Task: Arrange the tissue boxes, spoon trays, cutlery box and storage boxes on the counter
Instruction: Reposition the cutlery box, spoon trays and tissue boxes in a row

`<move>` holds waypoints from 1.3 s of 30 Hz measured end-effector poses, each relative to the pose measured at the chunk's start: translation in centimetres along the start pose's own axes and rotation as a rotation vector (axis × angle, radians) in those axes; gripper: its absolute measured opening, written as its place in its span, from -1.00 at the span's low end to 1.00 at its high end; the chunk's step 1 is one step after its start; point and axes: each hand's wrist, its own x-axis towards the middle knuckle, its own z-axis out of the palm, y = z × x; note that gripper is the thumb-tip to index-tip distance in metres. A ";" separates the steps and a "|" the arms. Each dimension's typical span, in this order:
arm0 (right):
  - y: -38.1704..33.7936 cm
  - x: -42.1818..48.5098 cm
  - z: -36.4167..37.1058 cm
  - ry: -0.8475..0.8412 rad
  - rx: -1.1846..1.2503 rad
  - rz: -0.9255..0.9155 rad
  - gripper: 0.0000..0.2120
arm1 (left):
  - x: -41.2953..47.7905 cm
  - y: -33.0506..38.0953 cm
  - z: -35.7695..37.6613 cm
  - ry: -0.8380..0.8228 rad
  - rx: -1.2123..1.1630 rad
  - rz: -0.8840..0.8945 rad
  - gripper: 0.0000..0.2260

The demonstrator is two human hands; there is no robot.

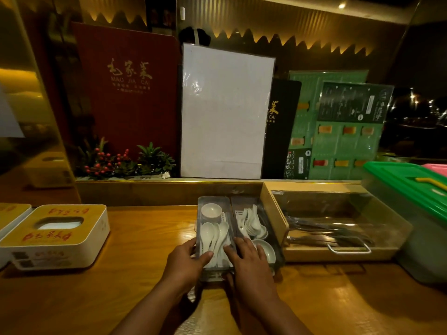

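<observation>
Clear plastic spoon trays sit side by side on our wooden bench, left of the lidded wooden cutlery box. Our left hand grips the left one's near-left corner; our right hand rests flat, fingers spread, across both near ends.

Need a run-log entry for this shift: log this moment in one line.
left hand grips left spoon tray | right hand rests across both trays' near ends | right spoon tray beside cutlery box | tissue box at left

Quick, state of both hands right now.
Left hand: grips the left spoon tray at its near left corner.
Right hand: fingers lie on the near ends of it and the right spoon tray; grip cannot be told.
</observation>
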 end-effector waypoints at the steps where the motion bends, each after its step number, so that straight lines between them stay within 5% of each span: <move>1: 0.0 0.0 0.0 0.005 0.008 -0.008 -0.35 | 0.1 -0.1 0.0 -0.006 -0.003 -0.001 -0.60; 29: 0.2 0.0 -1.0 0.031 0.121 -0.021 -0.33 | 0.6 -0.4 0.3 0.010 -0.050 -0.051 -0.64; 39: 0.0 -0.2 -1.5 -0.118 0.157 -0.003 -0.32 | 0.5 0.0 0.4 0.023 -0.028 -0.051 -0.61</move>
